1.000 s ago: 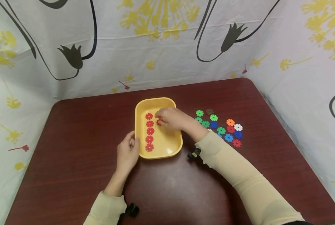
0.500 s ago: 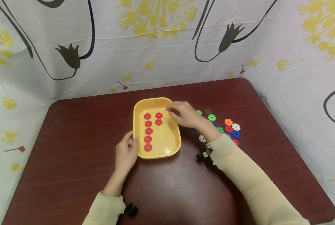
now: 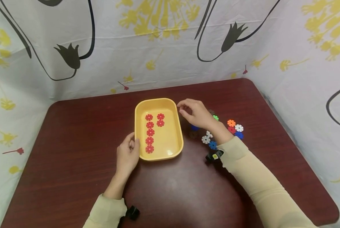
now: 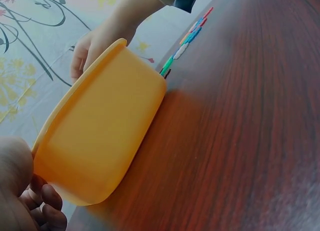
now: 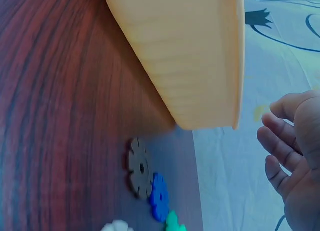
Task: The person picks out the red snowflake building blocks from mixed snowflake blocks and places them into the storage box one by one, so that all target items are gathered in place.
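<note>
A yellow plastic tray [image 3: 168,136] sits on the table. Several red notched discs [image 3: 150,132] form a column on its left side, and two more red discs [image 3: 160,123] lie beside the column's top. My left hand [image 3: 127,155] grips the tray's left wall; in the left wrist view its fingers [image 4: 52,197] curl under the rim. Just beyond the tray's upper right edge hovers my right hand [image 3: 198,114], its fingers loosely bent. The right wrist view shows nothing between that hand's thumb and fingers [image 5: 280,141].
Loose discs in mixed colours lie right of the tray, partly hidden by the right hand: white [image 3: 206,139], blue [image 3: 212,145], orange [image 3: 231,123] and others. A brown disc [image 5: 140,168] is close to the tray. A patterned cloth [image 3: 164,63] hangs behind the dark red table [image 3: 84,152].
The right hand has let go of a red disc in the tray, leaving two in the second column, and moved right, out past the tray's edge. My left hand stays on the tray.
</note>
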Demonstrator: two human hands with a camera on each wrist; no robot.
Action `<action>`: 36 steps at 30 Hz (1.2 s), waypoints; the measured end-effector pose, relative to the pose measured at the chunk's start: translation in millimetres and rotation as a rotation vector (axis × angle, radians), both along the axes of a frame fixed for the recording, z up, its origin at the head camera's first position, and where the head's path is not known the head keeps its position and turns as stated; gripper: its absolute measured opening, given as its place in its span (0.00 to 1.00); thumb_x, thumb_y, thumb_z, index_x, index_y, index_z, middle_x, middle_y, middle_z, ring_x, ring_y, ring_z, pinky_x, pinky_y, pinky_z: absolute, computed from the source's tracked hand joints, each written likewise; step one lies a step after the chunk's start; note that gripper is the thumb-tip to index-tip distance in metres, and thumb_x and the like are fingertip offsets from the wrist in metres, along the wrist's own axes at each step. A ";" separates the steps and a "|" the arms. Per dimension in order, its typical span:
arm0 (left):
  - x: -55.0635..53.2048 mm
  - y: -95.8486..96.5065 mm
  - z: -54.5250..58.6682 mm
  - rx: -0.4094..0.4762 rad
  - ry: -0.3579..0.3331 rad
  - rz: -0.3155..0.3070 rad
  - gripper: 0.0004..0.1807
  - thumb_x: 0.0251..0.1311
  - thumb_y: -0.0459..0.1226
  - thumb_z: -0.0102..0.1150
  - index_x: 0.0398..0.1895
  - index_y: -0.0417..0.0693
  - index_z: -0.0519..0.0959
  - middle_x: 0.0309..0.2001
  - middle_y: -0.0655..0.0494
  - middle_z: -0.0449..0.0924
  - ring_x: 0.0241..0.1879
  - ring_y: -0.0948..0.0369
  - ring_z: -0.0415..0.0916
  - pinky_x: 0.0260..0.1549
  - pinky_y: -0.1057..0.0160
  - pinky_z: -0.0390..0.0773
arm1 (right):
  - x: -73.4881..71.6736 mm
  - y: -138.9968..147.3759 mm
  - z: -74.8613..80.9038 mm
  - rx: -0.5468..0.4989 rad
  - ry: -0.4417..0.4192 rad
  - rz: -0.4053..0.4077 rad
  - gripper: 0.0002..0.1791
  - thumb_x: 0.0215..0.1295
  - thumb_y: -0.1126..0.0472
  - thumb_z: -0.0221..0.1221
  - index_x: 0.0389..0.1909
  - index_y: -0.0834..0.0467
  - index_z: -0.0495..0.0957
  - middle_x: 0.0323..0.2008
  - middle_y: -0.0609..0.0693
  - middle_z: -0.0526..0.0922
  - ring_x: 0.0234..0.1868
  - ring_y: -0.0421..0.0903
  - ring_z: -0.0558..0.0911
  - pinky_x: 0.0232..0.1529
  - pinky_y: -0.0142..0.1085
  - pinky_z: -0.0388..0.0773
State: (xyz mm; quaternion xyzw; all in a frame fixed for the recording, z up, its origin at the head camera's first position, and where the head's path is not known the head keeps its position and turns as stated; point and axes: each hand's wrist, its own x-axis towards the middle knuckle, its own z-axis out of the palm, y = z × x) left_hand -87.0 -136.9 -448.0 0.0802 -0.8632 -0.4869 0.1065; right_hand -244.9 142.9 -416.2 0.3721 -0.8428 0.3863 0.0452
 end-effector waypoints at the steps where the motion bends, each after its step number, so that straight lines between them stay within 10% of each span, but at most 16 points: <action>1: -0.3 0.1 0.2 -0.001 0.001 0.000 0.20 0.73 0.36 0.54 0.62 0.34 0.76 0.16 0.57 0.62 0.16 0.62 0.58 0.20 0.64 0.61 | 0.2 2.6 0.3 0.002 -0.005 -0.009 0.11 0.70 0.68 0.60 0.51 0.65 0.81 0.39 0.53 0.82 0.40 0.49 0.81 0.41 0.47 0.79; 36: 0.5 1.1 1.2 -0.005 -0.020 0.004 0.19 0.72 0.35 0.54 0.62 0.34 0.76 0.17 0.56 0.62 0.16 0.61 0.58 0.23 0.64 0.61 | 18.3 74.5 -11.5 0.033 -0.111 -0.170 0.11 0.70 0.65 0.61 0.50 0.65 0.81 0.38 0.53 0.83 0.37 0.47 0.81 0.41 0.49 0.80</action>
